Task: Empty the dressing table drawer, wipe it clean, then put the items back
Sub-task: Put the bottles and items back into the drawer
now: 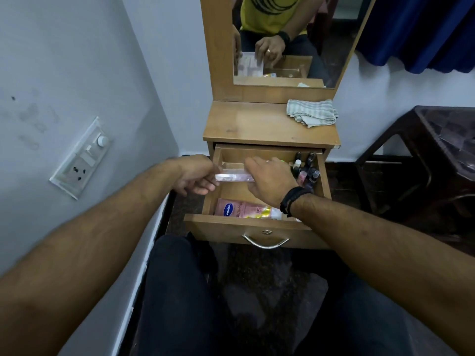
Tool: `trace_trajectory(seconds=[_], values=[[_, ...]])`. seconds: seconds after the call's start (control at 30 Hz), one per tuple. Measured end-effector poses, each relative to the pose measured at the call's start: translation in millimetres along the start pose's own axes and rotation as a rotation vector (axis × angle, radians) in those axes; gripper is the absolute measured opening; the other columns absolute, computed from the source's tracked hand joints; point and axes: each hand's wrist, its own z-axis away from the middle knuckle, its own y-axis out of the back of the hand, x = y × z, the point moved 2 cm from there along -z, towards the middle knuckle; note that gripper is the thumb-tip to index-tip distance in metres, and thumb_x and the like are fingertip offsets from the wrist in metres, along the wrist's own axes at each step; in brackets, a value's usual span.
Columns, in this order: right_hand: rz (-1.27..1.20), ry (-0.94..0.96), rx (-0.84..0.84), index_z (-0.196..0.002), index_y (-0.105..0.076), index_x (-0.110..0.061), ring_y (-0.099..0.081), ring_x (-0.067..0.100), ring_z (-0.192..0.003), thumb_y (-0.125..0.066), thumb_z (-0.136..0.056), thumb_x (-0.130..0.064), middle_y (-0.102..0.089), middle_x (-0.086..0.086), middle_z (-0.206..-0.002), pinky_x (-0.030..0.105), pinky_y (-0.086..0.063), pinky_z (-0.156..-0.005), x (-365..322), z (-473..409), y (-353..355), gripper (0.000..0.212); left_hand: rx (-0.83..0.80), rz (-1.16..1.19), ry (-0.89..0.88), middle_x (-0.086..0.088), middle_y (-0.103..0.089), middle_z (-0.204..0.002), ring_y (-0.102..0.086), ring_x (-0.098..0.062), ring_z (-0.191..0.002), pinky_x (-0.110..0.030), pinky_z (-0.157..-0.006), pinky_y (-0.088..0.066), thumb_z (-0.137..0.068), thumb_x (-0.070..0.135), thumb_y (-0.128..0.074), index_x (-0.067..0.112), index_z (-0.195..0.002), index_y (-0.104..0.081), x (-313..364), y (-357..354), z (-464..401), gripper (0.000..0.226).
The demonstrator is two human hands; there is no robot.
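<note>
Holding a clear flat packet [234,176] level above the open drawer [246,222], both hands share it: the left hand [195,177] pinches its left end with curled fingers, and the right hand [272,179] curls over its right end. That two-handed hold probably keeps the thin, floppy packet from sagging as it moves over the drawer. Below it a pink Vaseline tube [245,209] lies flat along the drawer's front, and small bottles [307,169] stand upright, crowded into the back right corner, likely so they stay put. A striped cloth [312,113] sits bunched on the counter [257,124] under the mirror [290,39], within reach for wiping. The packet's contents are blurred, the right hand hides the drawer's middle, and whether items are going out or in cannot be told.
</note>
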Motion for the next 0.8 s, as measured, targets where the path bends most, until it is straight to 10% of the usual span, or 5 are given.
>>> trace_trajectory(seconds=[0.1,0.47,0.8], values=[[0.009,-0.060,-0.054,-0.103,-0.043,-0.024,-0.055,0.028,-0.080,-0.059,-0.086,-0.024,-0.058,-0.001,-0.101,0.043,-0.051,-0.072,2.3,2.7,-4.9,0.023,0.080,-0.106,-0.049,-0.003,-0.061,-0.067,-0.052,-0.011,-0.050,-0.022,-0.046,-0.048,-0.107,0.033,-0.045,0.005,-0.106,-0.065,5.3,-15.4,1.0,0.035],[-0.076,-0.231,-0.329,-0.129,-0.042,-0.015,-0.060,0.040,-0.103,-0.058,-0.087,-0.003,-0.049,0.013,-0.124,0.049,-0.056,-0.080,-3.3,-1.6,-43.4,0.046,0.243,-0.934,-0.260,-0.002,-0.067,-0.112,-0.065,-0.019,-0.097,-0.040,-0.090,-0.055,-0.095,0.041,-0.059,0.021,-0.123,-0.063,2.6,-46.8,-13.8,0.034],[-0.174,-0.391,-0.377,-0.121,-0.052,-0.014,-0.065,0.035,-0.101,-0.061,-0.086,-0.012,-0.066,0.014,-0.115,0.041,-0.056,-0.082,13.5,-10.5,-68.3,0.036,0.333,-1.357,-0.242,-0.005,-0.062,-0.112,-0.062,-0.026,-0.100,-0.046,-0.072,-0.046,-0.095,0.031,-0.066,0.019,-0.125,-0.057,-4.3,-66.4,-30.8,0.034]])
